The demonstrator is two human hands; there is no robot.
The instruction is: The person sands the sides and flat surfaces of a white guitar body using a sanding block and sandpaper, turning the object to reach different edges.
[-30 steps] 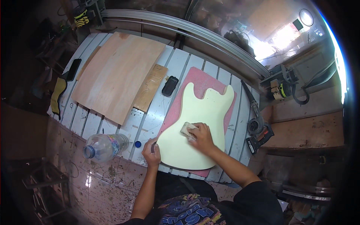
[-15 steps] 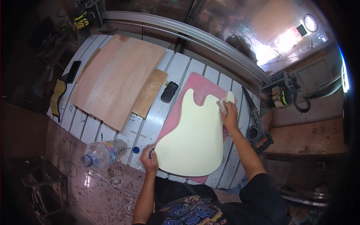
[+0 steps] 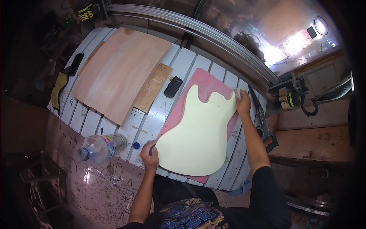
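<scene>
A cream guitar body [image 3: 194,137] lies flat on a pink mat [image 3: 207,78] on the slatted white table. My left hand [image 3: 150,155] grips its lower left edge, the thumb by the rim; a small dark thing shows at that hand, too small to name. At the upper right horn, my right hand [image 3: 244,104] is closed round a folded greyish-white pad [image 3: 238,94], pressed against the horn's tip. Whether the pad is sandpaper or cloth cannot be told. The fingers partly cover it.
Left of the mat are a black case [image 3: 173,87], a thin wooden board [image 3: 120,72] and a blue cap [image 3: 136,145]. A clear plastic bottle [image 3: 101,148] lies at the near left edge. On the right rests a black blower [image 3: 263,126]. A metal rail [image 3: 190,26] runs behind.
My right hand has slid the pad outward to the right, from the horn's inner side to its outer tip. My left hand still holds the body's edge.
</scene>
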